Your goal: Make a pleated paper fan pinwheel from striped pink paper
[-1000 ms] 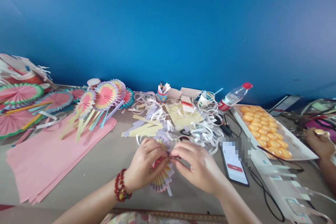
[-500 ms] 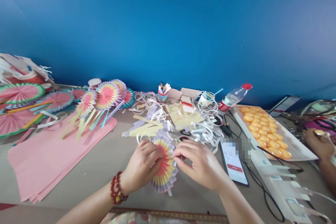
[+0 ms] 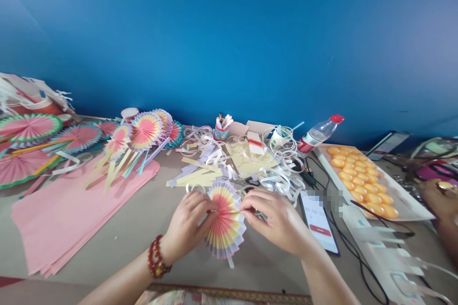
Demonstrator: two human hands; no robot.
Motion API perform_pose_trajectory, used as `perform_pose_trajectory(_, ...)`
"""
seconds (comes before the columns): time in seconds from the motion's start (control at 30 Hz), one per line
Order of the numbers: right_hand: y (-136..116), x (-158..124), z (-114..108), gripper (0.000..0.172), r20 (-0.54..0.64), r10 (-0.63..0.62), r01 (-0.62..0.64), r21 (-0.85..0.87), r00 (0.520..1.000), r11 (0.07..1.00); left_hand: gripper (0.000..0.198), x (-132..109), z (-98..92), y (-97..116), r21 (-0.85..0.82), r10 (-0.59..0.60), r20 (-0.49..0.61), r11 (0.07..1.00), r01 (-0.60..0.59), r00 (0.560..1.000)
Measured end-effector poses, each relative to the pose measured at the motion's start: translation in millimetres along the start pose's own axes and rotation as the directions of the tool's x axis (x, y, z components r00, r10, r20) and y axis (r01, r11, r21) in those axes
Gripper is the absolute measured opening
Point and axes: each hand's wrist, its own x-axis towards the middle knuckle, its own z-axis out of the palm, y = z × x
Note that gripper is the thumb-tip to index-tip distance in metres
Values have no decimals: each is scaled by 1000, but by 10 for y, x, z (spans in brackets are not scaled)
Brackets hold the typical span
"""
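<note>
A round pleated paper fan, pink in the middle with yellow and lilac bands toward its zigzag edge, is between my two hands. My left hand, with a red bead bracelet on the wrist, pinches its left side. At the opposite edge, my right hand has thumb and fingers pinched on the rim. A small pale paper strip pokes out below the fan. Just behind my hands lie cut yellow strips and curled white strips.
Pink paper sheets lie at left, with finished pleated fans behind them. A pen cup, a plastic bottle, a phone, a power strip and a tray of yellow oval pieces stand right and back. Another person's hand is far right.
My hands have moved slightly apart, the left one to the left and the right one to the right. The fan's pink centre now shows more openly between them.
</note>
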Motion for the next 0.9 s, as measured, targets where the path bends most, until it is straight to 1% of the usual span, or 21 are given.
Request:
perform_pose_trajectory(0.07, 80, -19, -43, 11, 6, 13, -13, 65, 1000, 998, 10, -22, -42, -29, -107, -151, -13, 983, 149, 988)
perform_pose_trajectory(0.1, 127, -30, -62, 11, 11, 15, -16, 105, 1000, 994, 11, -36, -61, -47, -162, -235, -12, 960, 230, 972)
perform_pose_trajectory(0.17, 222, -51, -80, 11, 1, 13, -13, 185, 1000, 983, 20, -67, -89, -78, -264, -383, 2, 891, 370, 924)
perform_pose_trajectory(0.2, 265, -60, -76, 11, -16, 14, -10, 222, 1000, 975, 25, -83, -96, -87, -310, -439, 14, 852, 421, 898)
perform_pose_trajectory(0.27, 336, -76, -42, 9, -59, 23, -5, 283, 998, 959, 33, -107, -96, -82, -405, -509, 68, 772, 490, 858)
perform_pose_trajectory(0.3, 364, -82, -13, 9, -74, 28, -4, 307, 997, 952, 35, -113, -91, -69, -459, -524, 116, 725, 513, 844)
perform_pose_trajectory(0.33, 387, -86, 21, 9, -83, 34, -5, 327, 996, 945, 36, -113, -83, -51, -520, -529, 173, 668, 533, 831)
perform_pose_trajectory(0.4, 427, -85, 97, 9, -83, 41, -8, 362, 996, 932, 34, -99, -59, -9, -644, -526, 290, 511, 569, 800)
perform_pose_trajectory(0.47, 463, -73, 167, 10, -75, 49, -15, 397, 996, 918, 29, -76, -26, 25, -737, -526, 382, 323, 594, 760)
perform_pose_trajectory(0.53, 494, -54, 223, 11, -65, 69, -34, 429, 996, 902, 27, -56, 16, 44, -782, -534, 450, 151, 605, 716)
perform_pose_trajectory(0.57, 506, -45, 245, 13, -58, 86, -52, 440, 995, 896, 27, -51, 38, 50, -788, -534, 483, 82, 611, 694)
perform_pose_trajectory(0.63, 519, -31, 285, 15, -48, 149, -110, 462, 988, 880, 29, -48, 80, 57, -787, -532, 531, -22, 617, 659)
perform_pose_trajectory(0.67, 519, -29, 308, 17, -54, 194, -144, 484, 980, 863, 29, -49, 98, 59, -788, -539, 542, -58, 613, 645)
perform_pose_trajectory(0.73, 507, -35, 369, 25, -93, 291, -191, 561, 952, 805, 27, -51, 128, 59, -808, -565, 528, -106, 579, 634)
perform_pose_trajectory(0.8, 481, -57, 454, 36, -129, 359, -192, 655, 924, 731, 24, -47, 149, 54, -844, -607, 484, -137, 518, 630)
perform_pose_trajectory(0.83, 463, -74, 505, 40, -132, 369, -180, 694, 920, 697, 24, -43, 156, 49, -863, -630, 457, -143, 485, 628)
perform_pose_trajectory(0.9, 421, -117, 608, 47, -88, 351, -167, 757, 932, 632, 25, -34, 166, 42, -894, -670, 401, -135, 428, 625)
